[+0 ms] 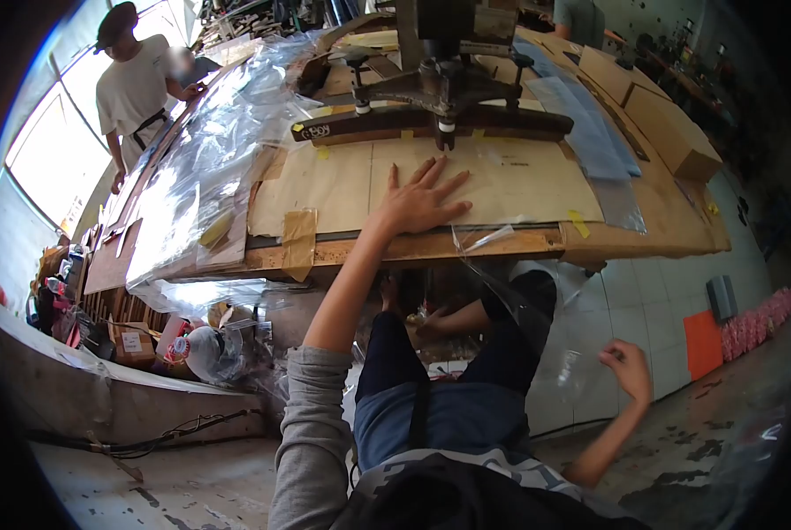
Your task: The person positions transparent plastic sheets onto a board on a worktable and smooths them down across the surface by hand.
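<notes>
My left hand [424, 200] lies flat on a pale sheet [325, 190] on the workbench, its fingers spread toward the machine. Just beyond the fingertips is the metal foot [446, 131] of the machine, in front of a dark curved bar [519, 121]. My right hand [628, 367] hangs in the air at the lower right, away from the bench, with its fingers curled; whether anything is between them is too small to tell. Clear plastic film [515, 309] hangs from the bench's front edge between the two hands.
Crumpled clear plastic [228, 132] covers the bench's left side. Cardboard boxes [669, 132] stand at the right. One person [135, 88] stands at the back left, another [579, 18] at the back right. An orange sheet [703, 344] and pink bundles [762, 322] lie on the floor.
</notes>
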Demonstrator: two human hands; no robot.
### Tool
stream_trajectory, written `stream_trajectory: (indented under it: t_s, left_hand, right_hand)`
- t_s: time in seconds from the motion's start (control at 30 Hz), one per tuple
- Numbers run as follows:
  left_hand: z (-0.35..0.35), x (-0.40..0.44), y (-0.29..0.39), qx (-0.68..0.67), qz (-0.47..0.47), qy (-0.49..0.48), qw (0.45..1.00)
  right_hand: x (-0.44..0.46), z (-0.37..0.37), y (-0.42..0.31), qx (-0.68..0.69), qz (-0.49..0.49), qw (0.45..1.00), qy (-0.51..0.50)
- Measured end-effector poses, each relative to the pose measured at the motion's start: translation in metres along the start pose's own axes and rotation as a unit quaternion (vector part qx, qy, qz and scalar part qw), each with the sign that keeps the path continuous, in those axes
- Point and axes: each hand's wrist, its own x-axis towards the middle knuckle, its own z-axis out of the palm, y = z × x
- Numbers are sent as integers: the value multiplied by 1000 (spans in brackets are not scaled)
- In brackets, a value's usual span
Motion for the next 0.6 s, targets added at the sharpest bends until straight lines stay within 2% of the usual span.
stream_trajectory:
  t_s: [0.03, 0.1, 0.17, 0.27, 0.33, 0.37, 0.4, 0.43, 0.5, 0.53, 0.6]
  left_hand:
    - [0, 0, 1, 1, -6, 1, 1000]
    - [-6, 0, 4, -3, -21, -5, 1000]
    - [-5, 2, 7, 11, -34, -6, 999]
    - [-6, 6, 3, 15, -40, -11, 999]
    - [-4, 11, 5, 11, -37, -20, 999]
    - [-6, 13, 1, 13, -37, -20, 999]
    - [-7, 16, -1, 15, -37, -20, 999]
    - [-8, 18, 0, 11, -38, -20, 999]
    - [-14, 18, 0, 6, -51, -18, 999]
    - [-11, 12, 4, 28, -40, 60, 997]
    - [-3, 8, 8, 1, -42, 88, 995]
  right_hand:
    - [-13, -16, -7, 62, -13, 998, 13]
    - [-38, -43, -26, 142, 42, 989, -10]
    - [-55, -51, -17, 263, -221, 939, -37]
    - [-39, -40, -15, 365, -466, 794, -143]
    - [-18, -11, -6, 494, -460, 682, -279]
    - [10, 2, -11, 458, -397, 659, -444]
    - [29, 12, -21, 409, -321, 614, -594]
    - [16, 22, -36, 319, -295, 801, -413]
    - [34, 70, -63, 273, -185, 833, -444]
    - [47, 104, -65, 241, -157, 848, -446]
    - [62, 163, -82, 291, -73, 859, -414]
